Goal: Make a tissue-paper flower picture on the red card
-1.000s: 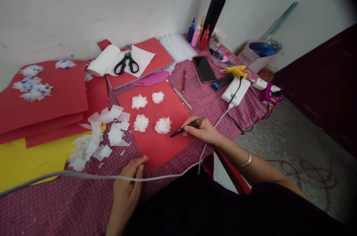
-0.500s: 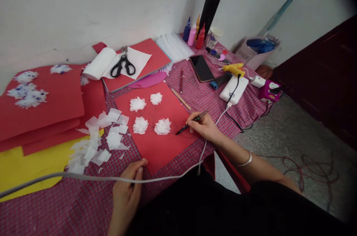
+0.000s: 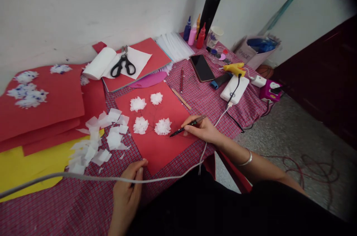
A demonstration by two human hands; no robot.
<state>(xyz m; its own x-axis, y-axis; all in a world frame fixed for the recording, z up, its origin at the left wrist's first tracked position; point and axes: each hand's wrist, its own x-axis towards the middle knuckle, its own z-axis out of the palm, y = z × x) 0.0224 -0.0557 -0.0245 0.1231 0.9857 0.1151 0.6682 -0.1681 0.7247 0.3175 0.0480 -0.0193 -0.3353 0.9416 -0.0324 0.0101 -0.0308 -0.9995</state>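
Observation:
My right hand (image 3: 201,130) grips a black pen (image 3: 185,127), its tip low over the red paper sheet (image 3: 156,152), just right of a white crumpled-tissue flower (image 3: 163,126). Several such flowers are on the sheet, with thin dark lines drawn between them. My left hand (image 3: 128,182) rests at the sheet's near left corner, fingers curled around a small dark thing that I cannot make out. A pale cable (image 3: 167,180) runs across in front of the left hand.
Loose white tissue pieces (image 3: 90,150) lie left of the sheet. Behind are scissors (image 3: 123,65), a tissue roll (image 3: 100,64), a red pencil (image 3: 182,80) and a wooden stick (image 3: 181,99). To the right are a phone (image 3: 202,68), a yellow glue gun (image 3: 234,68) and a white power bank (image 3: 234,90).
My right hand has moved the pen slightly left, bringing its tip nearer the lower right flower. My left hand stays in place.

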